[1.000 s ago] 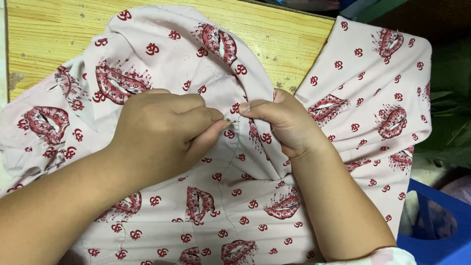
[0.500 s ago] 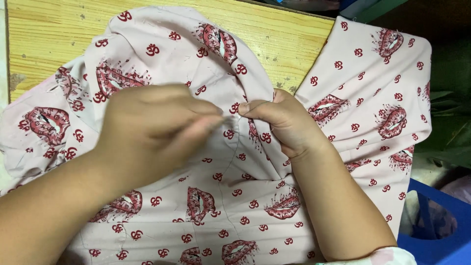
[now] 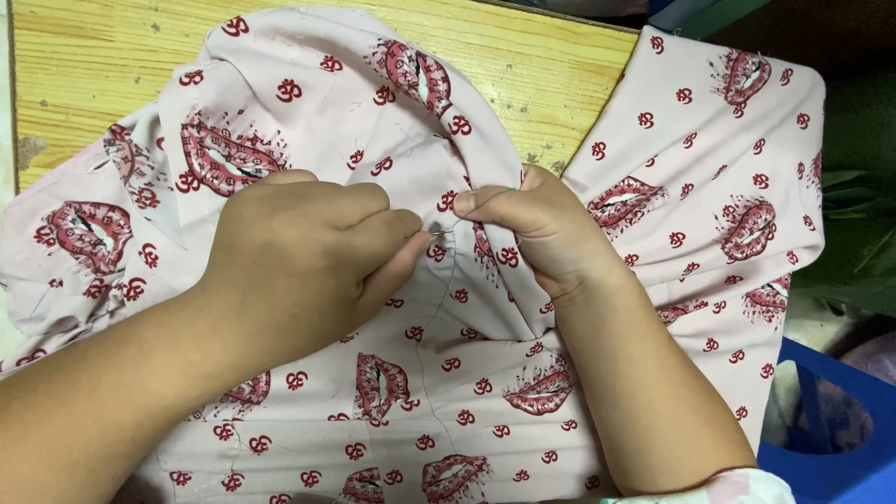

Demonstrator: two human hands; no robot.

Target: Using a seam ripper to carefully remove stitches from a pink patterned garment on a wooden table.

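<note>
Wooden tabletop, yellow and scuffed, lies under a pale pink garment printed with red lips and symbols. Both hands meet at its bunched middle. The left hand pinches what may be a fine thread, while the right hand grips a fold, keeping the cloth taut. Since half a second ago, the left fingers have tightened; the garment has not shifted.

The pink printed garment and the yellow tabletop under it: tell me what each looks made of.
Pink printed garment: thin woven cloth, probably cotton or a blend, matte; it creases softly and bunches where the left hand and right hand pinch it. Yellow tabletop: wood or wood-look board, with visible grain lines, a dull worn finish and small scuffs.
</note>
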